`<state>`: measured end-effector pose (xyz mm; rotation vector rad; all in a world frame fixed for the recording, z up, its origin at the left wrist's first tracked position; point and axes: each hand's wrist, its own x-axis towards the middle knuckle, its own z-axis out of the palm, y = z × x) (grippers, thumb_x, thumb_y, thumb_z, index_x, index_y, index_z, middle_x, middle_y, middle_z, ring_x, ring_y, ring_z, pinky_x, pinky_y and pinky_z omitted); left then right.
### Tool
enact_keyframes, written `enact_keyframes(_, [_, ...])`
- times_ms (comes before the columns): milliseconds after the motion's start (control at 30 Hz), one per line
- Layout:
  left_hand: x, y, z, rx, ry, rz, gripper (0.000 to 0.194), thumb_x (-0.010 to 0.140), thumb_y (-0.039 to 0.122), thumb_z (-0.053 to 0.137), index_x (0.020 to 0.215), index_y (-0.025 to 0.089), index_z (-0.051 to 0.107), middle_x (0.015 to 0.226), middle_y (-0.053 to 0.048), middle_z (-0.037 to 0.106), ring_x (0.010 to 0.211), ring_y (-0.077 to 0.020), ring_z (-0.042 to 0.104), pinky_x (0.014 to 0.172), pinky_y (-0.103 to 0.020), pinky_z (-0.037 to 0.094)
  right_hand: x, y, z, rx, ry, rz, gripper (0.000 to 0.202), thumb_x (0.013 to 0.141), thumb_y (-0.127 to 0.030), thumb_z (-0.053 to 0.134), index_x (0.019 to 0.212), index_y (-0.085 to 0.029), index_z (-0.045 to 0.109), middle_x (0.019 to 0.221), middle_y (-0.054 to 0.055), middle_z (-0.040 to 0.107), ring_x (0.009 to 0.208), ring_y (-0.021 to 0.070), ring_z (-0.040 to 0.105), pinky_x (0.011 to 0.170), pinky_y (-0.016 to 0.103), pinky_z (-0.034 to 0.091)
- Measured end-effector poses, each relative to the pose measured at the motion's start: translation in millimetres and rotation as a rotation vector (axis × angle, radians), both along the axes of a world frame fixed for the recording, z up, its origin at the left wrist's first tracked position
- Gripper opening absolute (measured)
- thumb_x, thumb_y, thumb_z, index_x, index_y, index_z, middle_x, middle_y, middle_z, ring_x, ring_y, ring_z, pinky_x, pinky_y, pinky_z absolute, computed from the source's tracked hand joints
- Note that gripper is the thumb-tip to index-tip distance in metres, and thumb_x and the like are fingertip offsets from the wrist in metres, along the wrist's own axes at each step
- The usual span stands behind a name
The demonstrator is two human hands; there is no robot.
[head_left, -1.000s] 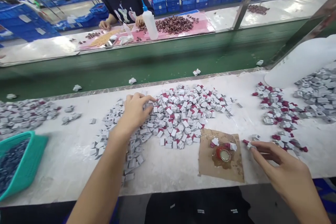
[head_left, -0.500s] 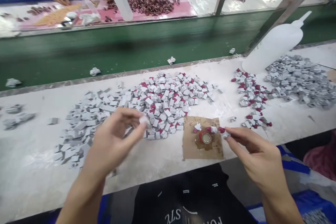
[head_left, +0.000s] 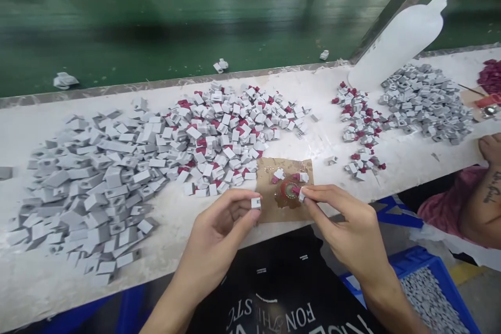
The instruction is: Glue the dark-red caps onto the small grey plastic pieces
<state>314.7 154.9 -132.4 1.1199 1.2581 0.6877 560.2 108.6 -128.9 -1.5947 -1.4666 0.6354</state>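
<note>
My left hand (head_left: 223, 235) pinches a small grey plastic block (head_left: 255, 203) between thumb and fingertips, just left of a brown cardboard square (head_left: 270, 214). In my right hand (head_left: 344, 224) is a small grey and dark-red plastic part (head_left: 300, 194), its red end pointing left over a round bottle cap (head_left: 289, 190) on the cardboard. Wet-looking liquid surrounds the cap. A few more grey-and-red parts (head_left: 278, 174) lie on the cardboard behind it. Beyond my left hand spreads a large heap of grey blocks (head_left: 125, 167), mixed with red toward its right side.
Grey-and-red pieces (head_left: 362, 125) and a grey heap (head_left: 428, 104) lie at the right, beside a leaning white squeeze bottle (head_left: 399, 42). A metal post (head_left: 383, 21) stands behind. A green conveyor (head_left: 156, 36) runs past the table. Another person's arm (head_left: 483, 203) is at right, above a blue crate (head_left: 434, 292).
My left hand has brought its grey block rightward from the heap to the cardboard's edge. My right hand has moved its part from the cardboard's right side to the cap. The view has tilted down.
</note>
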Motion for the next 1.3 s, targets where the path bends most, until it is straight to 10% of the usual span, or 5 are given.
enact_keyframes(467, [59, 36, 6.0, 0.032, -0.294, -0.116, 0.013, 0.102, 0.035, 0.088, 0.115, 0.031, 0.089, 0.111, -0.003, 0.089, 0.1, -0.0241, 0.088, 0.093, -0.036, 0.077, 6, 14, -7.6, -0.142, 0.773, -0.109, 0.014, 0.098, -0.037, 0.097, 0.112, -0.04, 0.097, 0.112, 0.002, 0.094, 0.105, 0.0238, 0.091, 0.097, 0.037, 0.076])
enact_keyframes(1000, [61, 44, 8.1, 0.278, -0.195, -0.229, 0.013, 0.11, 0.025, 0.077, 0.118, 0.029, 0.087, 0.122, -0.004, 0.085, 0.11, -0.0224, 0.084, 0.094, -0.033, 0.071, 14, 28, 2.5, -0.126, 0.617, 0.041, 0.02, 0.102, -0.023, 0.09, 0.115, -0.036, 0.098, 0.104, 0.004, 0.089, 0.098, 0.0196, 0.086, 0.084, 0.029, 0.072])
enact_keyframes(1200, [57, 109, 30.5, 0.41, 0.093, -0.24, 0.011, 0.104, 0.03, 0.077, 0.113, 0.028, 0.083, 0.106, -0.005, 0.083, 0.097, -0.0248, 0.081, 0.083, -0.037, 0.068, 30, 113, 17.5, -0.23, 0.447, 0.259, 0.024, 0.104, -0.036, 0.089, 0.128, -0.035, 0.094, 0.123, 0.006, 0.091, 0.109, 0.0262, 0.087, 0.098, 0.045, 0.074])
enact_keyframes(1300, [69, 175, 38.7, 0.507, 0.406, -0.144, 0.008, 0.098, 0.024, 0.079, 0.106, 0.026, 0.082, 0.108, -0.008, 0.084, 0.103, -0.0291, 0.078, 0.089, -0.042, 0.065, 45, 203, 11.6, -0.226, -0.035, 0.069, 0.05, 0.107, -0.023, 0.075, 0.156, -0.026, 0.079, 0.148, 0.013, 0.082, 0.118, 0.0306, 0.083, 0.107, 0.052, 0.071])
